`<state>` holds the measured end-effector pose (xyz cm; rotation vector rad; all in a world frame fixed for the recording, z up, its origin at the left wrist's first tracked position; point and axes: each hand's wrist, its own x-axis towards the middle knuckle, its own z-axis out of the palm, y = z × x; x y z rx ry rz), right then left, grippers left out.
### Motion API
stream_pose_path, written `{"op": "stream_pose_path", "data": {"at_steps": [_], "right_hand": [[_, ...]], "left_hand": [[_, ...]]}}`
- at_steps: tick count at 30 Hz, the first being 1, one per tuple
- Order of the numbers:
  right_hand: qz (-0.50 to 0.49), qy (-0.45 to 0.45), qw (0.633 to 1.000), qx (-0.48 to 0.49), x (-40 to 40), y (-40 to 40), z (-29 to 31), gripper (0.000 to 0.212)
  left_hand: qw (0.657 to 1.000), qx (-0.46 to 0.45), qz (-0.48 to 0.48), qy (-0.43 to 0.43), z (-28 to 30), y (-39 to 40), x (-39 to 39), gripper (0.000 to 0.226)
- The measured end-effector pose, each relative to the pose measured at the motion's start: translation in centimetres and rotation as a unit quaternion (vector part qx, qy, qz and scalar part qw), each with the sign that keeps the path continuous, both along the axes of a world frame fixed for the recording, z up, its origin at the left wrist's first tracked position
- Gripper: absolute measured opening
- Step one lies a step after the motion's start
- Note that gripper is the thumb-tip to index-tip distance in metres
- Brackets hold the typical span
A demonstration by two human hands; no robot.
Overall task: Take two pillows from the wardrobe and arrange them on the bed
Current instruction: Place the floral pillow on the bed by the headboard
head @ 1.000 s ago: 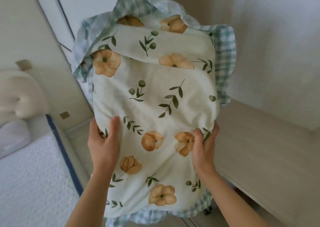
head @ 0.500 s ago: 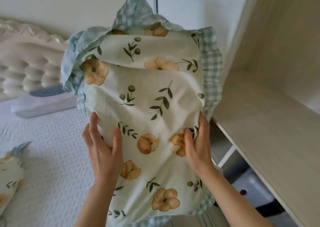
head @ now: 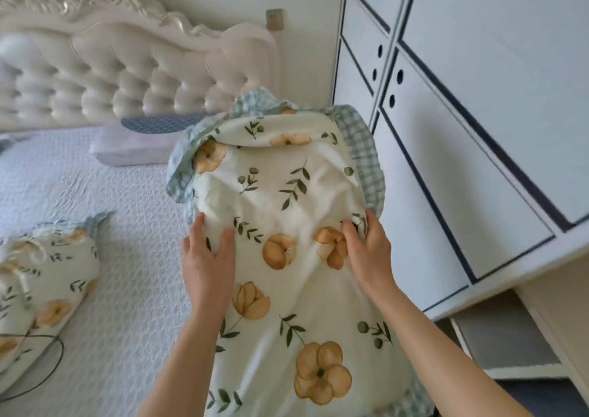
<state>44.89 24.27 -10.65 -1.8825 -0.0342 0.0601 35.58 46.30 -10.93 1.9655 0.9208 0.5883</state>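
I hold a floral pillow (head: 287, 193) with a green-checked frill upright in front of me, over the bed's right edge. My left hand (head: 207, 254) grips its left side and my right hand (head: 369, 251) pinches the fabric on its right side. A second floral pillow (head: 41, 276) lies flat on the white quilted bed (head: 127, 241) at the far left. The white wardrobe (head: 478, 129) stands to my right, its dark-trimmed doors in view.
A cream tufted headboard (head: 111, 75) runs along the wall at the back. A white contoured pillow (head: 134, 148) lies against it. A thin black cable (head: 47, 372) loops on the bed at lower left. A wall socket (head: 274, 18) sits above the headboard's right end.
The view has swung left from the wardrobe shelf to the bed. The held pillow has come along and now hangs lower over the bed's edge. Both hands keep their grip.
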Motion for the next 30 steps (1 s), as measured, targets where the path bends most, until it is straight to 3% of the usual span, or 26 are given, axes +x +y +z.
{"op": "stream_pose_path", "data": {"at_steps": [5, 9, 15, 18, 23, 30], "right_hand": [[0.029, 0.08, 0.994, -0.07, 4.4, 2.6, -3.9, 0.023], [0.04, 0.13, 0.982, -0.131, 7.6, 4.4, -6.7, 0.017], [0.054, 0.099, 0.989, -0.096, 16.5, 8.1, -6.9, 0.025], [0.079, 0.11, 0.984, -0.115, 22.4, 9.7, -7.1, 0.022], [0.104, 0.149, 0.969, -0.17, 32.3, 11.9, -7.8, 0.034], [0.121, 0.119, 0.976, -0.139, 42.9, 16.1, -6.5, 0.04]], "left_hand": [[0.987, -0.062, -0.003, 0.15, -3.6, 3.2, 3.7, 0.065], [0.975, -0.085, 0.018, 0.202, -5.7, 4.3, 6.2, 0.062], [0.988, -0.055, 0.057, 0.135, -5.8, 7.2, 14.3, 0.054], [0.982, -0.044, 0.062, 0.172, -5.9, 8.7, 19.9, 0.051], [0.971, -0.085, 0.087, 0.205, -6.0, 11.0, 29.4, 0.046], [0.981, -0.072, 0.117, 0.137, -5.0, 13.5, 38.0, 0.048]]}}
